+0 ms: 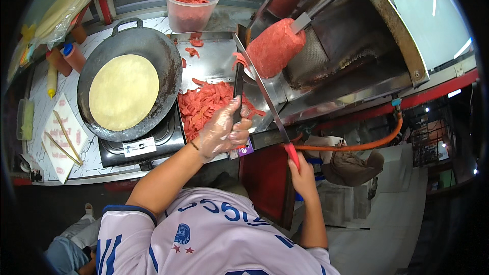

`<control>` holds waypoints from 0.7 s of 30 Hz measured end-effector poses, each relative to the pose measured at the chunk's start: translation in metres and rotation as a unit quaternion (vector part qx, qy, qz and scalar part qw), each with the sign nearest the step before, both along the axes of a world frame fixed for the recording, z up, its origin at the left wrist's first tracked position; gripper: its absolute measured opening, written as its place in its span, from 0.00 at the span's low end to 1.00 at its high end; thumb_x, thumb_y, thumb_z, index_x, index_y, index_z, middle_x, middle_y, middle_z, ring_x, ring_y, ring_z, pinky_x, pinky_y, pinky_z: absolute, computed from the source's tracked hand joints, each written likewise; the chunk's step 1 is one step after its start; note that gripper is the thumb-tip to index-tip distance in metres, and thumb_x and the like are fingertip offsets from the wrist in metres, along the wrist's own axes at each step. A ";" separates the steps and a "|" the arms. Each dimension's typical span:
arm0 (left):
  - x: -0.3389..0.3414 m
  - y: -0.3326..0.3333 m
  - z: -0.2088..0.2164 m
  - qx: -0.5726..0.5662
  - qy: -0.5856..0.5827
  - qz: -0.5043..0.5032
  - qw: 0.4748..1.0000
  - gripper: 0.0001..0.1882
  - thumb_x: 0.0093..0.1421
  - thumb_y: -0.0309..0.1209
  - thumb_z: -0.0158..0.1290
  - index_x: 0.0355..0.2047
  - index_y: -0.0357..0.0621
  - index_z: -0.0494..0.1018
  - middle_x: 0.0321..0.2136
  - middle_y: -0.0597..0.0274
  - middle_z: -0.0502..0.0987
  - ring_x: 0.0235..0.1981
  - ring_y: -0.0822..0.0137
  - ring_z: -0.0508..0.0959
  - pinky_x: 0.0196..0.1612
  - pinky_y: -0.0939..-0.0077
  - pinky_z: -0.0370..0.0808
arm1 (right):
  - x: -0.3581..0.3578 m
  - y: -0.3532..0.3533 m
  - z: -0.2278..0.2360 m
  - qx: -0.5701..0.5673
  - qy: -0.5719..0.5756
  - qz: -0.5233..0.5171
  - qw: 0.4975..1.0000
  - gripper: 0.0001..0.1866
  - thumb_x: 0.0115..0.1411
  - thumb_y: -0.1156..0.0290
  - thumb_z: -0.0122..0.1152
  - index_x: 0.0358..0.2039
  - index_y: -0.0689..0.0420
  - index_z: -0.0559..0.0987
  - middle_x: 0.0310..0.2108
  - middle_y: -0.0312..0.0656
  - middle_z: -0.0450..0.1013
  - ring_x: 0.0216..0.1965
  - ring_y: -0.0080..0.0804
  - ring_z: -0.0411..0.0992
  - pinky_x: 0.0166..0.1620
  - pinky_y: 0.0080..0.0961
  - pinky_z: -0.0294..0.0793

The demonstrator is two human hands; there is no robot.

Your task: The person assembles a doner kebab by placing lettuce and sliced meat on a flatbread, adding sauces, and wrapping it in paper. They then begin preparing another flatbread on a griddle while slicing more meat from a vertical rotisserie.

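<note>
My left hand point(221, 132), in a clear plastic glove, is closed round a black-handled utensil point(238, 84) held upright over the metal tray point(216, 58). Its head is hard to make out near a strip of meat point(240, 60). With my right hand point(303, 174) I grip the red handle of a long knife point(271, 106). The blade slants up and left, its upper part close beside the reddish meat cone point(275, 48) on a spit; whether it touches the meat I cannot tell. Below, a heap of shaved meat point(204, 107) lies in the tray.
Left of the tray, a flatbread point(124, 91) lies in a black pan point(168, 66) on a stove point(109, 154). Behind stands a tub point(193, 18) of meat. Sauce bottles point(75, 57), wrapping paper with wooden tongs point(63, 130) and an orange hose point(351, 146) are around.
</note>
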State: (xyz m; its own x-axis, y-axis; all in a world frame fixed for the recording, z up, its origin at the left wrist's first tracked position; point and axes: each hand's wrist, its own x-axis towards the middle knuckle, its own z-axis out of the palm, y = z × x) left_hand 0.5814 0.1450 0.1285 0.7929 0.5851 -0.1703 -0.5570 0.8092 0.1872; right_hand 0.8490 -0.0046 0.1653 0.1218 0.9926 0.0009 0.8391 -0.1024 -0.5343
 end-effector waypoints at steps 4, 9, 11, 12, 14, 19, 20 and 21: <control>-0.015 0.006 -0.002 -0.032 -0.039 -0.016 0.999 0.22 0.73 0.55 0.40 0.32 0.52 0.64 0.15 0.71 0.58 0.11 0.77 0.55 0.15 0.82 0.56 | 0.028 -0.056 0.053 -0.086 -0.009 -0.029 0.996 0.12 0.66 0.66 0.57 0.45 0.59 0.75 0.24 0.56 0.70 0.27 0.53 0.73 0.32 0.39 0.69; -0.023 0.002 0.004 -0.025 0.003 -0.023 0.999 0.22 0.74 0.54 0.39 0.31 0.51 0.63 0.15 0.70 0.58 0.11 0.77 0.55 0.15 0.82 0.56 | 0.048 -0.059 0.097 -0.099 -0.045 0.000 0.994 0.11 0.63 0.70 0.59 0.43 0.61 0.75 0.22 0.53 0.70 0.22 0.48 0.69 0.30 0.36 0.67; -0.028 -0.003 0.007 -0.001 0.046 -0.032 0.998 0.22 0.73 0.56 0.39 0.32 0.52 0.63 0.15 0.70 0.57 0.13 0.77 0.55 0.15 0.82 0.53 | 0.051 -0.054 0.114 -0.126 -0.058 -0.011 0.990 0.11 0.63 0.70 0.60 0.43 0.61 0.76 0.21 0.51 0.68 0.22 0.41 0.68 0.30 0.33 0.66; -0.031 -0.007 0.008 0.003 0.066 -0.033 0.997 0.22 0.73 0.56 0.39 0.32 0.52 0.63 0.15 0.70 0.57 0.13 0.77 0.55 0.16 0.82 0.53 | 0.052 -0.053 0.121 -0.151 -0.078 -0.032 0.985 0.12 0.62 0.70 0.60 0.44 0.62 0.77 0.20 0.49 0.67 0.21 0.38 0.67 0.29 0.32 0.66; -0.033 -0.017 0.007 0.019 0.115 -0.032 0.993 0.23 0.73 0.56 0.39 0.32 0.52 0.63 0.15 0.70 0.57 0.13 0.75 0.56 0.17 0.79 0.53 | 0.052 -0.055 0.130 -0.106 -0.037 0.006 0.994 0.12 0.62 0.70 0.60 0.44 0.62 0.77 0.20 0.45 0.66 0.22 0.31 0.65 0.29 0.30 0.65; -0.015 -0.033 -0.004 0.180 0.307 0.012 0.935 0.24 0.74 0.55 0.39 0.30 0.48 0.62 0.15 0.68 0.59 0.13 0.71 0.59 0.18 0.72 0.60 | 0.025 -0.040 0.077 -0.047 0.019 -0.050 0.997 0.12 0.65 0.69 0.58 0.45 0.62 0.78 0.21 0.35 0.67 0.25 0.21 0.65 0.30 0.25 0.66; -0.009 -0.033 -0.006 0.213 0.326 0.011 0.921 0.24 0.74 0.54 0.39 0.31 0.48 0.62 0.15 0.68 0.59 0.13 0.70 0.60 0.18 0.71 0.61 | 0.011 -0.026 0.052 0.004 0.050 -0.039 0.998 0.12 0.66 0.69 0.58 0.47 0.61 0.78 0.21 0.35 0.66 0.25 0.21 0.65 0.30 0.25 0.66; -0.003 -0.033 -0.008 0.247 0.344 0.011 0.906 0.24 0.74 0.54 0.39 0.31 0.47 0.62 0.15 0.68 0.59 0.13 0.70 0.60 0.18 0.70 0.62 | -0.003 -0.009 0.029 0.024 0.074 -0.033 0.996 0.13 0.66 0.68 0.58 0.48 0.61 0.77 0.22 0.39 0.68 0.24 0.23 0.66 0.30 0.27 0.67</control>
State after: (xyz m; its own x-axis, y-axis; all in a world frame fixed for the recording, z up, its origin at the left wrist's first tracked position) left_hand 0.5782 0.1118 0.1200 0.5859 0.7387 -0.3333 -0.1864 0.5231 0.8317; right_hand 0.8458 -0.0134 0.1946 0.1896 0.9815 0.0257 0.7428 -0.1263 -0.6575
